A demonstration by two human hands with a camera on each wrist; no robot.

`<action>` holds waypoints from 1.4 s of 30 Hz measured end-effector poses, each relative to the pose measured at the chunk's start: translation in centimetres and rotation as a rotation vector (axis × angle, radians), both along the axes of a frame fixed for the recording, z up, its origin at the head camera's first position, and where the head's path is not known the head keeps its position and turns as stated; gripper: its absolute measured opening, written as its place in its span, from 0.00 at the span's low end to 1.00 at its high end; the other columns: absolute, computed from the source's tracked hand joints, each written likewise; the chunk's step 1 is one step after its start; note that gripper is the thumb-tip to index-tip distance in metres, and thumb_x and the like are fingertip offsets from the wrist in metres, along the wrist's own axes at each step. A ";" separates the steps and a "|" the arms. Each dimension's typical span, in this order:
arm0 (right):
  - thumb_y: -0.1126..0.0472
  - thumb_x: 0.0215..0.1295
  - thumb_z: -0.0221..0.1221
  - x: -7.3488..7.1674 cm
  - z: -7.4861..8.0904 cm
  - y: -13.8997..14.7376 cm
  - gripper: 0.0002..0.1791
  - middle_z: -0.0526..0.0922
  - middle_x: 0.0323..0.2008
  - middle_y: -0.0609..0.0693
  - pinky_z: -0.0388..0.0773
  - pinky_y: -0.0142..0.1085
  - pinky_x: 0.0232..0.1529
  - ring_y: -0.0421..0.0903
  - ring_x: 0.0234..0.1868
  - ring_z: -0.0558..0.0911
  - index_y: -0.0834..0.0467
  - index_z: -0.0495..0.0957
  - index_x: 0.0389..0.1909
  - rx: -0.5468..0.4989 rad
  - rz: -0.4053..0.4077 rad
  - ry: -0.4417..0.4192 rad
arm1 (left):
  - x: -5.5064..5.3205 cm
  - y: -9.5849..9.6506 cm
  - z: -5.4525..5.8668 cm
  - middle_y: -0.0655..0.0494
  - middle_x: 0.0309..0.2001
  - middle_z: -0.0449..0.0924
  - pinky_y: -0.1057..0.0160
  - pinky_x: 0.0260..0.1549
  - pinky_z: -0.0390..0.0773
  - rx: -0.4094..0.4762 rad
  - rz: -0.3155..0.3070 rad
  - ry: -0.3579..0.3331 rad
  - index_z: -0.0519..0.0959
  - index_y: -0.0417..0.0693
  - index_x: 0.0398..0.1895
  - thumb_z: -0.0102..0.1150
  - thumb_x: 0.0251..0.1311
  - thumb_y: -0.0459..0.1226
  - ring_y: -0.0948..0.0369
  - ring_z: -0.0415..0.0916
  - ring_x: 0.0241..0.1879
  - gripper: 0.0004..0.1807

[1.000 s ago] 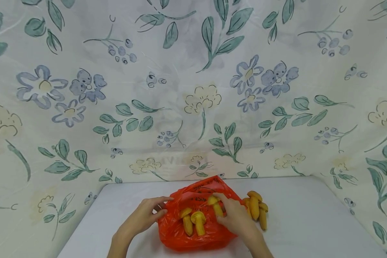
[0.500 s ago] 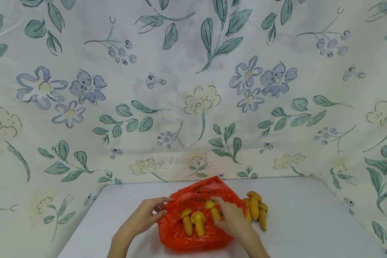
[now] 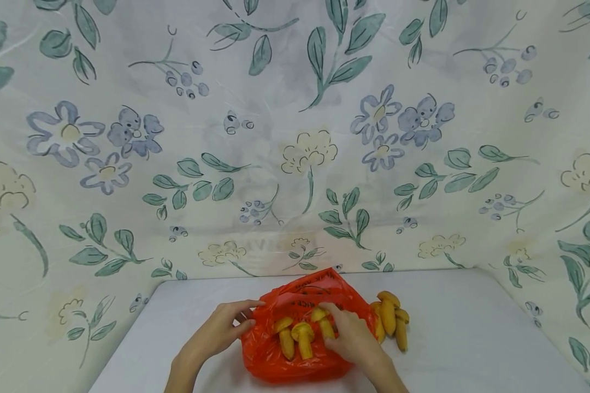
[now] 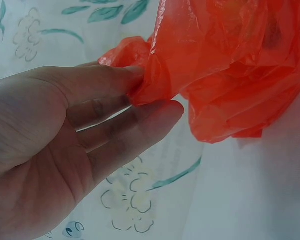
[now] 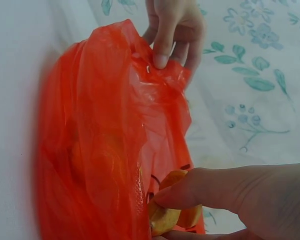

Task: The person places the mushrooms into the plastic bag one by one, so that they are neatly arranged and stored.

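A red plastic bag (image 3: 270,368) with dark printing lies open on the white table. My left hand (image 3: 221,327) is at its left side; in the left wrist view, the thumb and fingers (image 4: 155,120) pinch the bag's edge (image 4: 200,55). Over the bag's right part, my right hand (image 3: 356,335) holds a yellow-brown mushroom (image 3: 326,327) between thumb and fingers, partly hidden by the hand. The right wrist view shows the thumb pressed on a mushroom (image 5: 164,219) at the bag's mouth. Two more mushrooms, a left one (image 3: 286,341) and a middle one (image 3: 304,341), lie in the bag.
Several mushrooms (image 3: 388,316) lie in a small cluster on the table (image 3: 452,327), just right of the bag. A cloth (image 3: 275,218) with flowers and leaves hangs behind the table's far edge.
My right hand has shifted slightly left and down with its mushroom, closer to the two others in the bag. The left hand has stayed in place at the bag's edge.
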State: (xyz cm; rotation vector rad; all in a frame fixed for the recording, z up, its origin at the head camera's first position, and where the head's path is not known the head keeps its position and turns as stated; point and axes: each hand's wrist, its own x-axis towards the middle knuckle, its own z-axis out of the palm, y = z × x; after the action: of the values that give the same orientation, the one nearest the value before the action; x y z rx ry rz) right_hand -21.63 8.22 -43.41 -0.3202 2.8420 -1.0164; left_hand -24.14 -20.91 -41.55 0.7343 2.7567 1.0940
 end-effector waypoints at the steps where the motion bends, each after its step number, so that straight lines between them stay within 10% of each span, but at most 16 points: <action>1: 0.63 0.56 0.69 0.0 -0.1 0.0 0.34 0.81 0.45 0.53 0.83 0.48 0.39 0.49 0.34 0.74 0.50 0.69 0.64 0.002 0.000 0.000 | 0.0 0.0 0.0 0.49 0.44 0.85 0.69 0.33 0.85 0.002 -0.003 0.000 0.78 0.45 0.58 0.58 0.63 0.29 0.59 0.81 0.37 0.19; 10: 0.64 0.56 0.68 -0.2 -0.6 -0.2 0.33 0.80 0.46 0.53 0.80 0.41 0.33 0.49 0.33 0.74 0.49 0.69 0.64 -0.019 -0.012 -0.041 | 0.0 0.2 0.0 0.49 0.44 0.85 0.68 0.31 0.85 0.009 -0.002 -0.012 0.78 0.44 0.58 0.59 0.63 0.29 0.57 0.81 0.37 0.20; 18: 0.64 0.55 0.69 -0.3 -0.9 -0.2 0.34 0.80 0.54 0.57 0.78 0.63 0.51 0.55 0.47 0.76 0.50 0.69 0.63 -0.009 -0.012 -0.058 | -0.1 0.1 -0.1 0.49 0.44 0.85 0.68 0.32 0.85 0.006 0.006 -0.011 0.78 0.45 0.58 0.59 0.63 0.30 0.58 0.81 0.38 0.20; 42: 0.61 0.55 0.70 -0.5 -1.4 -0.6 0.34 0.81 0.53 0.57 0.77 0.63 0.52 0.54 0.45 0.77 0.53 0.69 0.64 0.005 -0.024 -0.106 | 0.0 0.1 0.1 0.49 0.45 0.85 0.68 0.32 0.85 -0.001 0.024 -0.024 0.78 0.46 0.58 0.59 0.63 0.30 0.60 0.81 0.38 0.20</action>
State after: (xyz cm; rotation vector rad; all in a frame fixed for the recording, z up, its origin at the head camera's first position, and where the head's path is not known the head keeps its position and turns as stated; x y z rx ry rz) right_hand -22.15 7.61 -44.83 -0.2248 2.7602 -0.9990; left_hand -24.15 -20.80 -41.50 0.6850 2.7524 1.0989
